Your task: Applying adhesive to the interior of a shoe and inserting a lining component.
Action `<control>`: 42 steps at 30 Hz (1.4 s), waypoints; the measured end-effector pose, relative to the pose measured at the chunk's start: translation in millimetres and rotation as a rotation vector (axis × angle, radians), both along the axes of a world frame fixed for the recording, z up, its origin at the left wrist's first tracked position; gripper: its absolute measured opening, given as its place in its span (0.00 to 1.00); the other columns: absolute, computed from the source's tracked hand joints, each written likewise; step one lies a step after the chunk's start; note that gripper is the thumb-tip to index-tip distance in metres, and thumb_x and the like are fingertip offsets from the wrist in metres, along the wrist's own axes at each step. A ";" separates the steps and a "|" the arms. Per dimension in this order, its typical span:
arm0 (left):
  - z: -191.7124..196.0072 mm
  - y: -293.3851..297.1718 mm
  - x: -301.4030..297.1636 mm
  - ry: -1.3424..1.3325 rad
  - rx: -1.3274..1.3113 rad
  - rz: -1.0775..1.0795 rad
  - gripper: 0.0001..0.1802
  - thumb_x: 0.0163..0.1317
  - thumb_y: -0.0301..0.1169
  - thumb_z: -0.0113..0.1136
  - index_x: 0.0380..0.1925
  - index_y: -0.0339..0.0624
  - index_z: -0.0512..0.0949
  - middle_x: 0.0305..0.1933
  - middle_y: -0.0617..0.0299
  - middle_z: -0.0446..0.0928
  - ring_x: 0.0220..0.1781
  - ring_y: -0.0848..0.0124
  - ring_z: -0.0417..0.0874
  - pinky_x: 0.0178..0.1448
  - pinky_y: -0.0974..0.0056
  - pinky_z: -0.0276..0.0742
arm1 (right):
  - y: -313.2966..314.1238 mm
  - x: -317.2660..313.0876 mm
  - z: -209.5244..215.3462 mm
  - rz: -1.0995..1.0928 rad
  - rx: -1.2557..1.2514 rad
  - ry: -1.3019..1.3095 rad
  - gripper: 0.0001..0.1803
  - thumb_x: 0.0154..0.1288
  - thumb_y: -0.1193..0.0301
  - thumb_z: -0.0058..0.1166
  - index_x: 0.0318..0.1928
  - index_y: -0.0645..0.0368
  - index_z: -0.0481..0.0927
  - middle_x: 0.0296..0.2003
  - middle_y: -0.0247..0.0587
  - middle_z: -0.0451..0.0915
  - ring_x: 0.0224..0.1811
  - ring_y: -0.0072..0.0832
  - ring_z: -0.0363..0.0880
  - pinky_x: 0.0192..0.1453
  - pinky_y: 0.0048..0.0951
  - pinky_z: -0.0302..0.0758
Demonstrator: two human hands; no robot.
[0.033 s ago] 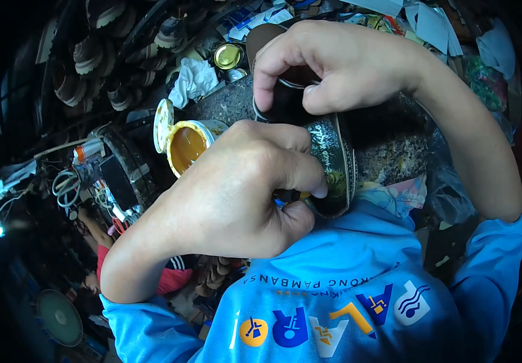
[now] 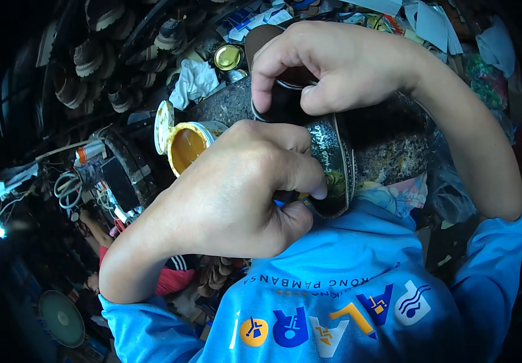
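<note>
A dark shoe upper (image 2: pixel 332 154) with a pale stitched edge and a glossy inner face lies curved in front of me. My left hand (image 2: pixel 236 187) is closed at its near left side, fingers curled and thumb bent below them. Over its far end arches my right hand (image 2: pixel 345 66), with the index finger hooked at the edge and the thumb pressed on the dark material. A brown flap (image 2: pixel 261 41) shows beyond the right fingers. Beneath it all is a rough, grey, stained work block (image 2: pixel 394 154). What lies under the left palm is hidden.
An open tub (image 2: pixel 189 148) of yellow-brown paste stands left of the block, its lid tipped back. Behind are a white crumpled cloth (image 2: pixel 193 81) and a round gold-coloured tin (image 2: pixel 227 57). Shoes (image 2: pixel 88 57) line the far left. A person in red (image 2: pixel 175 279) is at lower left.
</note>
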State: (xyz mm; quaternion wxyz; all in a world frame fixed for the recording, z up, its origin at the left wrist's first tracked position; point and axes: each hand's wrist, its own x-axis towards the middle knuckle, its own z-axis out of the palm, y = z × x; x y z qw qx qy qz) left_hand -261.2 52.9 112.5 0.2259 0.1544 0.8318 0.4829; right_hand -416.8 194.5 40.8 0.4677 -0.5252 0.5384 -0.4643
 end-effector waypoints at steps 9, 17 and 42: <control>16.6 4.5 -18.2 0.063 -0.247 -0.181 0.17 0.38 0.19 0.63 0.33 0.40 0.88 0.29 0.58 0.76 0.28 0.58 0.81 0.31 0.59 0.77 | 1.6 0.6 5.2 -0.013 0.047 0.064 0.20 0.49 0.81 0.56 0.46 0.63 0.84 0.33 0.34 0.82 0.33 0.22 0.75 0.38 0.27 0.72; 18.6 8.0 -19.6 0.219 -0.473 -0.160 0.17 0.38 0.18 0.64 0.33 0.39 0.86 0.31 0.57 0.75 0.30 0.56 0.81 0.33 0.57 0.79 | -1.3 -0.2 -3.1 0.008 -0.049 0.099 0.22 0.49 0.82 0.56 0.47 0.66 0.86 0.37 0.46 0.88 0.40 0.32 0.85 0.47 0.32 0.80; -8.5 35.6 57.9 0.415 -0.309 0.309 0.18 0.37 0.20 0.69 0.35 0.38 0.84 0.35 0.52 0.71 0.32 0.57 0.78 0.31 0.57 0.75 | -1.3 -9.5 -8.9 0.096 -0.107 0.116 0.22 0.48 0.80 0.54 0.48 0.63 0.85 0.37 0.34 0.81 0.38 0.24 0.75 0.42 0.28 0.73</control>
